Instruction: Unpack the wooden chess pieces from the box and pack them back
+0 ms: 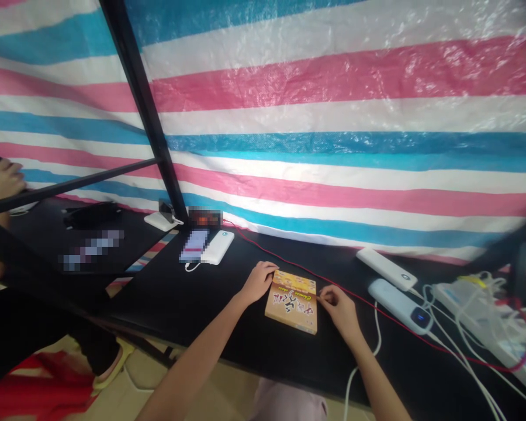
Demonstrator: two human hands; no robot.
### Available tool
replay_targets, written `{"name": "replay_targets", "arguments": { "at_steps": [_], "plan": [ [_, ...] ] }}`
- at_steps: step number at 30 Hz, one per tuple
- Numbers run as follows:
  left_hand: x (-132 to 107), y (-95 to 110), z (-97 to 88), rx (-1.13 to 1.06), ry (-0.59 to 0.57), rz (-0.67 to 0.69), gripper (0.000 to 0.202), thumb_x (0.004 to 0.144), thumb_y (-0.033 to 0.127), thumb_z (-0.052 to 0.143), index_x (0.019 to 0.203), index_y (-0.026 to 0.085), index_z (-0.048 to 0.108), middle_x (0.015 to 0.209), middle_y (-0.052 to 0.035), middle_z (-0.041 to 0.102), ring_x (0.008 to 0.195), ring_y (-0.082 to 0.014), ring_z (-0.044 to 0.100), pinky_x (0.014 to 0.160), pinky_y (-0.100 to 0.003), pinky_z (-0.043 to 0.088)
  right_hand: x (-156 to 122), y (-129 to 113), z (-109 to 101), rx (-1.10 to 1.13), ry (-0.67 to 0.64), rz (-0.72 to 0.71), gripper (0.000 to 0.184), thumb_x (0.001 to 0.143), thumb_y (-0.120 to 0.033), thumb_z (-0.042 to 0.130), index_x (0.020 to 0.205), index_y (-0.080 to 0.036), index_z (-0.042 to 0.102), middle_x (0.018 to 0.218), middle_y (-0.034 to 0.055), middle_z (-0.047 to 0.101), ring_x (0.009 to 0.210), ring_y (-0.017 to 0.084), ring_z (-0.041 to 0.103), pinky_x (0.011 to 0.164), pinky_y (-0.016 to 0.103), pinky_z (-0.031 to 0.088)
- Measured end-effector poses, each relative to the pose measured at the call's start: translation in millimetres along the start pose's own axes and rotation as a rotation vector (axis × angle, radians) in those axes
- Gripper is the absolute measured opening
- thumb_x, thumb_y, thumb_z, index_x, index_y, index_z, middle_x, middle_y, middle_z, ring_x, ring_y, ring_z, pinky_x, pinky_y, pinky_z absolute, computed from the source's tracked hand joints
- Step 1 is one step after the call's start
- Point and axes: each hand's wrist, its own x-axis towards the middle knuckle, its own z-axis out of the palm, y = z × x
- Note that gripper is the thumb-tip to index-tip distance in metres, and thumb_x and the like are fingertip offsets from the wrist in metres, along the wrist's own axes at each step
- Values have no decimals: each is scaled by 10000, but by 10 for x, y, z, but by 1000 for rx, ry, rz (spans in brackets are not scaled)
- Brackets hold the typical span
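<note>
A small orange-yellow box (293,303) with printed characters lies flat on the black table (193,304). My left hand (258,281) rests curled against the box's left edge, near its far corner. My right hand (339,306) has its fingers pinched together at the box's right edge. Both forearms reach in from the bottom of the view.
Two white power banks (386,268) (400,305) and a white power strip (477,304) with tangled cables lie at right; a thin red wire (289,260) crosses behind the box. A phone and another power bank (218,246) sit further back. Another person's hand (0,178) shows at far left.
</note>
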Motion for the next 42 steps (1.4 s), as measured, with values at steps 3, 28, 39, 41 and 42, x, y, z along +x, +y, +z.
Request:
{"name": "replay_targets", "arguments": {
  "at_steps": [3,28,39,41,42],
  "plan": [
    [-6,36,-15,-49,10,-6,367,817,49,416,1064,193,646,1074,-42,627,1019,-182,505,950,-347,418,-1,16,2,-6,-9,5,295,639,-490,626,646,-207,543,691,33,632,591,179,591,601,315,464],
    [-18,25,5,0,-42,-23,182,893,305,456,900,195,601,1032,-36,626,979,-188,509,885,-351,404,-6,109,-4,-45,24,-33,296,699,-490,611,692,-208,523,796,46,610,636,173,583,626,311,467],
    [-44,137,-66,145,-85,71,195,901,289,445,937,190,609,1037,-43,606,970,-191,515,817,-326,405,-15,34,-5,8,-4,-38,325,677,-506,636,678,-201,525,745,36,579,598,161,565,584,299,462],
    [-44,158,-72,186,-83,101,209,910,272,418,904,178,604,970,-49,603,911,-184,523,787,-313,410,-19,25,2,28,-2,-66,312,687,-487,644,680,-201,518,745,30,560,599,154,558,578,291,464],
    [-43,168,-71,200,-83,112,220,915,264,404,889,174,602,946,-50,601,890,-182,525,778,-309,411,-22,23,9,53,2,-59,311,687,-480,652,691,-202,510,760,32,559,613,157,568,580,289,470]
  ]
}}
